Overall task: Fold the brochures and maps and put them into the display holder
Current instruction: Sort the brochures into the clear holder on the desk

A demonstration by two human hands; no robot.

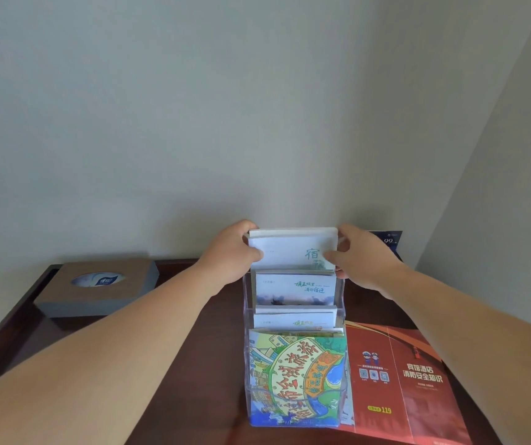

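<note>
A clear tiered display holder point(247, 293) stands on the dark wooden table point(193, 332). Its top tier holds a stack of white folded brochures point(290, 248). My left hand point(230, 252) grips the stack's left edge and my right hand point(359, 255) grips its right edge. Lower tiers hold more white brochures point(294, 289) and, in front, a colourful cartoon map point(296, 374). An unfolded red brochure point(412, 380) lies flat on the table to the holder's right.
A brown and grey tissue box point(97, 287) sits at the table's back left. A dark blue card point(386, 242) leans against the wall behind my right hand. Walls meet in a corner right behind the holder.
</note>
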